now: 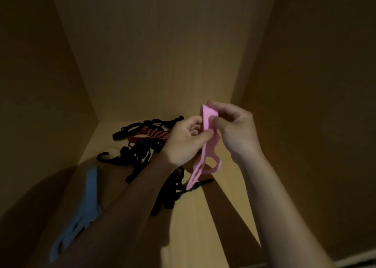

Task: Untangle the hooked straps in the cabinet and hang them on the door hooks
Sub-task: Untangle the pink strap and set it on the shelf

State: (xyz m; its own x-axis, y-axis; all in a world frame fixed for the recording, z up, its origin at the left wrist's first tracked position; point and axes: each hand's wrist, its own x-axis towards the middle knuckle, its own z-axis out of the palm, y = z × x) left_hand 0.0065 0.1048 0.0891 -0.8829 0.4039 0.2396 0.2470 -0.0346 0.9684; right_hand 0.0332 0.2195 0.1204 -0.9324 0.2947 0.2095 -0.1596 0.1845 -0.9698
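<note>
While both hands, left hand (188, 139) and right hand (237, 129), pinch a flat pink looped rubber strap (205, 145) above the tangled black hooked straps (142, 155) on the cabinet shelf (203, 227), its dangling end could snag them.

Left forearm (130, 202) hides, seemingly, much of strap tangle (142, 145).

The cabinet floor (189, 227) is a plain, light wooden board, dim, with a brighter wedge of light across its middle and right. A tangled heap of black hooked straps (142, 155) lies on it near the back left corner, with a red-and-black striped strap (150, 135) mixed in at the back of the heap. A black hook (104, 155) sticks out at the heap's left. A pale blue strap (85, 204) lies stretched along the left side, just beside the wall.
</note>
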